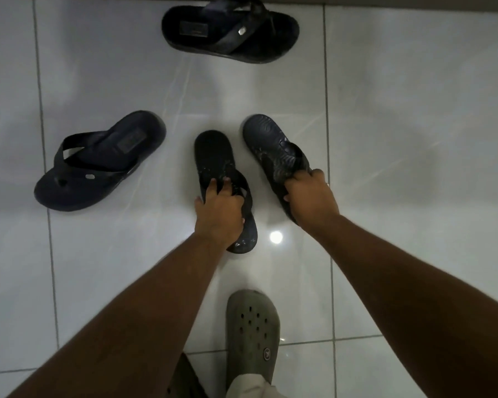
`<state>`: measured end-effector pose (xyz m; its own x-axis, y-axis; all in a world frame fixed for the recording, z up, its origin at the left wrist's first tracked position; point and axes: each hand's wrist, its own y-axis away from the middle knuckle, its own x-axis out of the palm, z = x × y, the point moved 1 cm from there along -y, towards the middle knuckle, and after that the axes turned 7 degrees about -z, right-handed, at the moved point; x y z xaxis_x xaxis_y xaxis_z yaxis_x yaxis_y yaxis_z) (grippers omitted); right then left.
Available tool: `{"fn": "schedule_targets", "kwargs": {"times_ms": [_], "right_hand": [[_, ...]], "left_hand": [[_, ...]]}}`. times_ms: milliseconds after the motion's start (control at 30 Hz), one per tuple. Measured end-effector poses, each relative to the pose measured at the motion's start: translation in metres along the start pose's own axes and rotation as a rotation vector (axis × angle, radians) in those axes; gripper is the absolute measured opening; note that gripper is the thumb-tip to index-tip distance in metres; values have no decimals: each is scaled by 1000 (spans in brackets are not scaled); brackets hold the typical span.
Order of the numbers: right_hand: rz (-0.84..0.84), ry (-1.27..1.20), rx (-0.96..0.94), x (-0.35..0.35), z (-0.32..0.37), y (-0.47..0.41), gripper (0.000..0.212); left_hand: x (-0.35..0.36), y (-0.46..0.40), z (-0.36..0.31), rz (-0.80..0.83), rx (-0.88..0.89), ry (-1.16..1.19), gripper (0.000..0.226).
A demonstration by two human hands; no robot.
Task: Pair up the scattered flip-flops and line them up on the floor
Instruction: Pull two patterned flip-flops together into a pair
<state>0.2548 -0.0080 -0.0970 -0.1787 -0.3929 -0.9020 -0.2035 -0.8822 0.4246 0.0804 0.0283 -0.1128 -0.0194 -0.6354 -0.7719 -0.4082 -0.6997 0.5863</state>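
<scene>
Glossy white floor tiles [414, 139] carry, mid-floor, two black rubber flip-flops, the left hand [217, 212] gripping the plain one's [213, 150] strap, the right hand [311, 196] clutching the tilted patterned one [266, 142], which could slide askew when released.

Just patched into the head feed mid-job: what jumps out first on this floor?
Two bare arms reach to the middle of the white tiled floor, the left hand gripping the straps of one black flip-flop and the right hand holding its textured partner beside it. Two larger navy sandals lie apart: one at left, one at the top edge. A grey clog is on the person's foot at the bottom.
</scene>
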Motion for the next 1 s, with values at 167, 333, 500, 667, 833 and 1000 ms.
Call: {"fn": "schedule_targets", "kwargs": {"times_ms": [167, 333, 500, 667, 833, 1000], "right_hand": [[8, -289, 258, 16, 7, 0, 28], [94, -386, 277, 23, 10, 5, 30], [118, -376, 185, 17, 11, 7, 17], [128, -415, 236, 17, 14, 9, 22], [108, -431, 242, 19, 13, 6, 22], [11, -397, 249, -7, 17, 14, 23]], "left_hand": [[-4, -7, 2, 31, 117, -95, 44], [-2, -8, 1, 11, 148, -84, 46], [-1, -9, -2, 6, 230, -80, 41], [3, -8, -4, -6, 265, -97, 40], [1, -9, -6, -2, 244, -83, 45], [-41, 8, -5, -33, 183, -24, 55]]}}
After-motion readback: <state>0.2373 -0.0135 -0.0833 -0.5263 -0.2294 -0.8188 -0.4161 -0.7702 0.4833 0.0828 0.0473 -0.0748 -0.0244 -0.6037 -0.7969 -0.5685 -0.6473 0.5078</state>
